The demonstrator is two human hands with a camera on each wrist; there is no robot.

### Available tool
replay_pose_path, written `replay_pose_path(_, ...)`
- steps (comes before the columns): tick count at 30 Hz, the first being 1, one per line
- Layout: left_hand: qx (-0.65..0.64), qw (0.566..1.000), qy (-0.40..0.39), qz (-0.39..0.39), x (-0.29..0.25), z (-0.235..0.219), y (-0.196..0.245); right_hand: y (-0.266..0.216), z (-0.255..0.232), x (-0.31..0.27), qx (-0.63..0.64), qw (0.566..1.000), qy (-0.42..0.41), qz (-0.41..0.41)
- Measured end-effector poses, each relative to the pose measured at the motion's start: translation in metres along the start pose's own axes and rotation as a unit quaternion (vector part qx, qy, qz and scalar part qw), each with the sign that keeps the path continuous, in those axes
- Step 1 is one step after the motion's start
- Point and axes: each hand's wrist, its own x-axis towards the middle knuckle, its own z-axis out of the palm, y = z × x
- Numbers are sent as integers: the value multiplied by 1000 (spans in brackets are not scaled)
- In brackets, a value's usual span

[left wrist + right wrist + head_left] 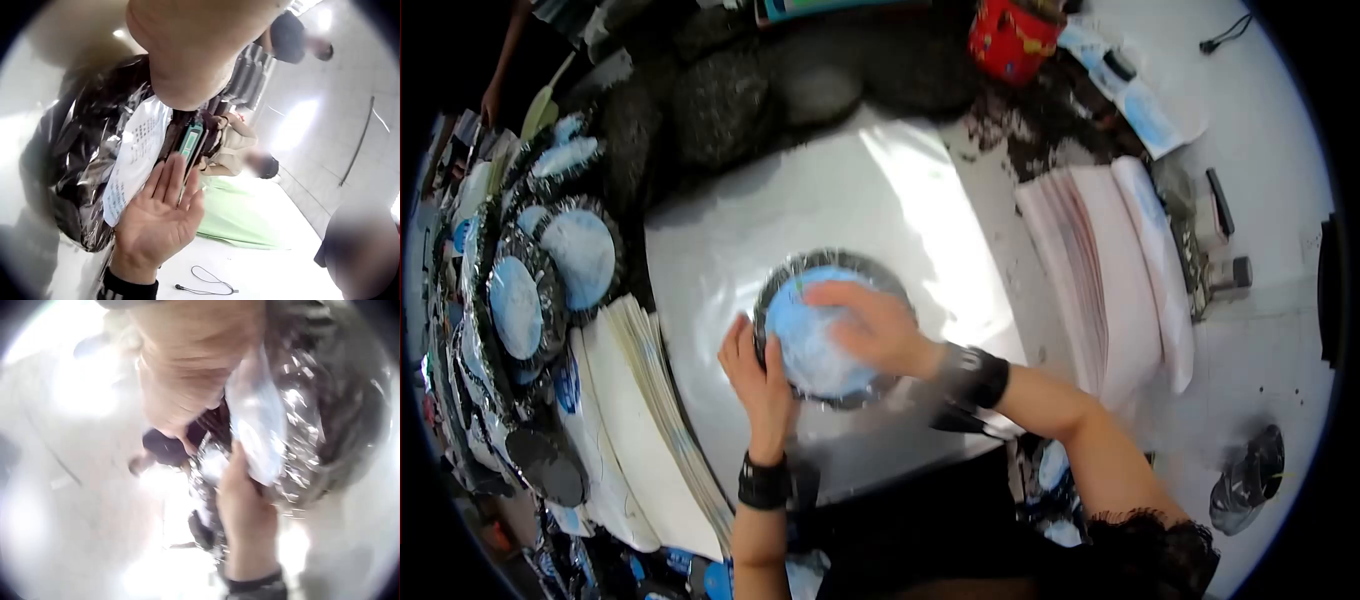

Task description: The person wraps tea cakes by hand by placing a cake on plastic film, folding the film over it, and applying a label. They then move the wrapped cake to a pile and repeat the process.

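On the light sheet in front of me lies a round dark disc (830,260) wrapped in shiny clear film, with a blue and white round label (825,372) on top. My left hand (762,388) rests against its left edge, fingers fairly straight and thumb by the label. My right hand (878,325) is spread over the label, blurred, with its fingers extended. The left wrist view shows the palm of the right hand (156,228) open beside the label. In the right wrist view, the left hand (245,509) touches the label's edge.
Bare dark discs (720,105) line the back. Wrapped, labelled discs (518,305) are piled at the left, near a stack of cream sheets (635,410). Pinkish sheets (1100,280) lie at the right, a red tin (1012,40) behind. Another person (234,150) appears beyond.
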Motion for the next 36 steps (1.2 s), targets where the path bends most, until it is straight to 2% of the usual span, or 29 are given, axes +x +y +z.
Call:
replay_pose_path(1, -43, 999, 28, 5, -2, -1, -3, 11, -22, 6, 140, 988, 34, 46)
replay_pose_path(2, -139, 988, -7, -73, -6, -11, 2, 20, -52, 30, -40, 994, 92, 32)
replay_pose_path(3, -169, 980, -29, -104, -2, -22, 11, 32, -85, 61, -211, 966, 151, 24)
replay_pose_path(4, -195, 969, -56, -139, -1, -34, 17, 56, -117, 97, -274, 946, 173, -15)
replay_pose_path(5, -219, 956, -84, -174, 0, -42, 19, 94, -141, 136, -417, 882, 212, -60)
replay_pose_path(8, -336, 902, -125, -241, 9, -49, -9, 132, -180, 210, -547, 814, 98, 170)
replay_pose_path(9, -299, 922, -101, -226, 11, -56, -12, 139, -177, 228, -543, 803, 68, 238)
replay_pose_path(11, -217, 952, -57, -208, 12, -73, -12, 186, -175, 237, -604, 764, 98, 204)
replay_pose_path(13, -108, 988, -4, -107, 23, -93, -8, 166, -188, 226, -554, 804, 90, 197)
replay_pose_path(14, -51, 995, 41, -71, 29, -100, -49, 149, -184, 212, -549, 815, 120, 138)
replay_pose_path(15, -252, 956, 75, -129, 43, -123, -61, 132, -184, 187, -547, 819, 151, 83)
replay_pose_path(16, -100, 990, 82, -60, 66, -168, -49, 109, -164, 157, -557, 812, 169, 43)
replay_pose_path(17, -125, 986, 101, -53, 83, -206, -59, 91, -137, 122, -559, 808, 181, -42)
replay_pose_path(18, -467, 861, 160, -124, 104, -240, -68, 54, -100, 82, -549, 814, 163, -101)
replay_pose_path(19, -489, 856, 155, -67, 110, -266, -63, 14, -67, 47, -481, 869, 85, -80)
replay_pose_path(20, -510, 824, 196, -150, 104, -258, -29, 16, -30, 10, -489, 865, 48, -106)
replay_pose_path(21, -524, 787, 238, -223, 98, -242, 4, -4, -9, -12, -439, 895, -60, -42)
replay_pose_path(22, -468, 859, 131, -163, 76, -216, -11, -30, -8, -20, -423, 901, -91, -29)
replay_pose_path(23, -400, 911, 26, -99, 47, -180, -43, -40, -18, -14, -368, 928, -49, -40)
replay_pose_path(25, -349, 928, -73, -106, 19, -110, -65, -40, -56, 2, -255, 965, 23, -60)
replay_pose_path(26, -338, 933, -72, -103, 15, -76, -72, -32, -70, 9, -305, 949, 80, -13)
replay_pose_path(27, -396, 911, -33, -106, 21, -36, -79, -1, -78, 17, -247, 959, 132, 37)
replay_pose_path(28, -448, 875, 13, -183, 29, -11, -32, 29, -67, 14, -122, 972, 170, 104)
replay_pose_path(29, -545, 817, 22, -187, 37, 11, 0, 51, -56, 18, 7, 965, 207, 163)
replay_pose_path(30, -375, 923, -23, -80, 42, 17, 8, 49, -34, 7, 20, 972, 194, 135)
replay_pose_path(31, -184, 981, -62, 26, 42, 22, 12, 41, -11, -3, -31, 974, 200, 105)
replay_pose_path(33, -215, 976, -44, -11, 32, 18, 15, 23, -7, -11, -2, 968, 201, 148)
replay_pose_path(35, -426, 904, -35, -28, 18, -8, -3, 10, -38, -10, -37, 972, 192, 127)
replay_pose_path(36, -253, 965, -46, 55, 20, -47, -22, 2, -53, -3, -164, 969, 176, 59)
